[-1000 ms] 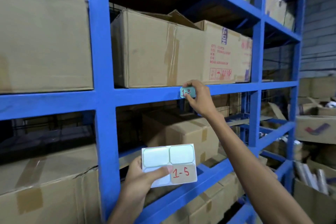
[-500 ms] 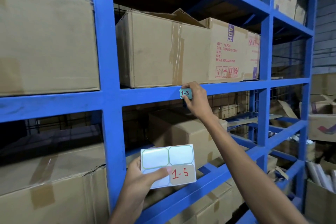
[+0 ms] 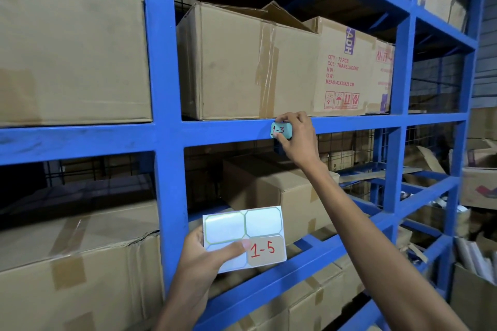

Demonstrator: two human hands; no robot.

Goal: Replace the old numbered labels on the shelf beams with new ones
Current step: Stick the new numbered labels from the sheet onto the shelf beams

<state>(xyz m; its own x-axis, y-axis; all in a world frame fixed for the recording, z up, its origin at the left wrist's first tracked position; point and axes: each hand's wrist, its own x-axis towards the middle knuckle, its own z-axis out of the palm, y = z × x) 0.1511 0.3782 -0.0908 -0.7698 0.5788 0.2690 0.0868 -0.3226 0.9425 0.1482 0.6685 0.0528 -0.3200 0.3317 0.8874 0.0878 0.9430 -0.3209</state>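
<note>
**Item: label "1-3"** (image 3: 281,130). It lies on the front face of the blue shelf beam (image 3: 228,130), at 6 o'clock of a taped cardboard box (image 3: 242,62). The right hand (image 3: 295,137) pinches it, fingers over the top edge and thumb at the lower left corner. Whether it is being peeled or pressed cannot be told.

**Risks (judged):**
- If peeled steeply, the thin paper may tear or leave scraps.
- If stuck down, it may crease or sit skewed.
- The scuffed paint may weaken adhesion.

**Make:** small, pale blue, rounded corners, handwritten digits.

**Item: sticker sheet** (image 3: 243,236). It is at 6 o'clock of the label, gripped by the left hand (image 3: 204,255) with the thumb across its front.

**Make:** glossy white backing with green-edged octagonal blanks. At its 4 o'clock corner is a tan label "1-5" (image 3: 265,250) in red.

**Risk (judged):** held at one side only, the sheet may bend.
</note>
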